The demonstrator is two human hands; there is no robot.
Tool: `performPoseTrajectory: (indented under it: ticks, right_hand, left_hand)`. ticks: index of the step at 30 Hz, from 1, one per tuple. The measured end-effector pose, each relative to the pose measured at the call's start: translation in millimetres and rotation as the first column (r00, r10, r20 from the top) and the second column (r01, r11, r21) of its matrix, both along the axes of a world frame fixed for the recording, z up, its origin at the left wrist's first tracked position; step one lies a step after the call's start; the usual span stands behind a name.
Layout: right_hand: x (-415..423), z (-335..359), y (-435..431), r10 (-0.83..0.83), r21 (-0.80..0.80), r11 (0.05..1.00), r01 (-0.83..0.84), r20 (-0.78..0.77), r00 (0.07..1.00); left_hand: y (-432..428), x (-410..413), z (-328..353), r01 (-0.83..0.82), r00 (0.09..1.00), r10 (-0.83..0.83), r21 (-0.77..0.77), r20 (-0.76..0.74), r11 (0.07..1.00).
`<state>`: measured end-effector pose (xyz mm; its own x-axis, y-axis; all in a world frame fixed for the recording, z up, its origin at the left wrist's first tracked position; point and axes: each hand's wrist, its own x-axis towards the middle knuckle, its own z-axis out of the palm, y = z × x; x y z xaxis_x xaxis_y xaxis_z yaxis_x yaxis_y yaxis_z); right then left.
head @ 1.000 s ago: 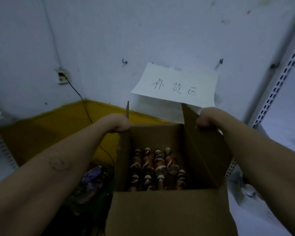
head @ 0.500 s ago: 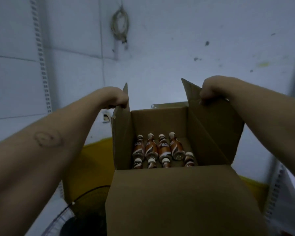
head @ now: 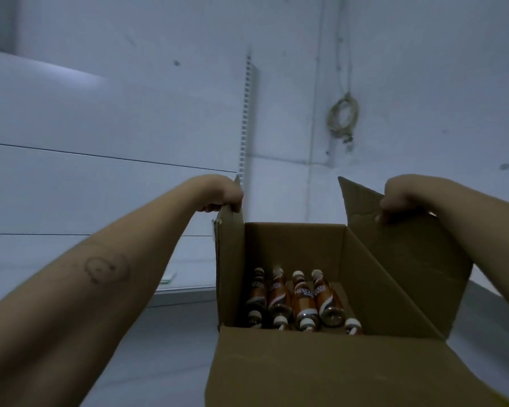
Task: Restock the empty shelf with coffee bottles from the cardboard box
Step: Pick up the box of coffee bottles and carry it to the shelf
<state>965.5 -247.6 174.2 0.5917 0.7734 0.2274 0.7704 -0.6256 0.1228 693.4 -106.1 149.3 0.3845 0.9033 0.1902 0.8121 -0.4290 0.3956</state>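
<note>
Centre-right of the head view, a brown corrugated cardboard box [head: 294, 245] is held up with its four flaps open. The upright left flap is gripped at its top edge by the left hand [head: 224, 198], fingers curled over it. The right flap is gripped the same way by the right hand [head: 394, 201].

Inside, at the bottom of the box, the brown coffee bottles with white caps [head: 299, 301] are packed close together. Four are seen nearly whole in the far row and four more caps show in front, so eight can be counted. Any others are hidden behind the near flap.

The load is judged fairly heavy. The flaps are thin and could bend or tear, so support under the base would be safer. The bottles look smooth, rigid and possibly slippery, and each is best taken round the body below the cap.

At lower left, what seems to be a pale shelf board [head: 188, 295] is seen beside the box, with no bottle on it.
</note>
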Motion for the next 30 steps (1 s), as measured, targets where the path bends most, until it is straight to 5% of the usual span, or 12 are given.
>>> performPoseTrajectory:
  ticks: [10,20,30]
  right_hand:
    - [-188.4,0.6,87.0,0.4,0.063,0.915,-0.399,0.003,0.917]
    - [-428.9,-36.3,139.7,0.712,-0.015,0.69,-0.723,-0.161,0.683]
    - [-644.2,-138.0,156.0,0.855,-0.117,0.409,-0.905,-0.299,0.425]
  left_hand:
    - [-20.7,-233.9,-12.0,-0.423,0.906,0.423,0.05,0.017,0.905]
    - [-84.0,-454.9,-45.7,-0.743,0.661,0.737,0.014,-0.144,0.669]
    - [-162.3,-612.9,-145.6,-0.897,0.434,0.844,-0.064,-0.316,0.437]
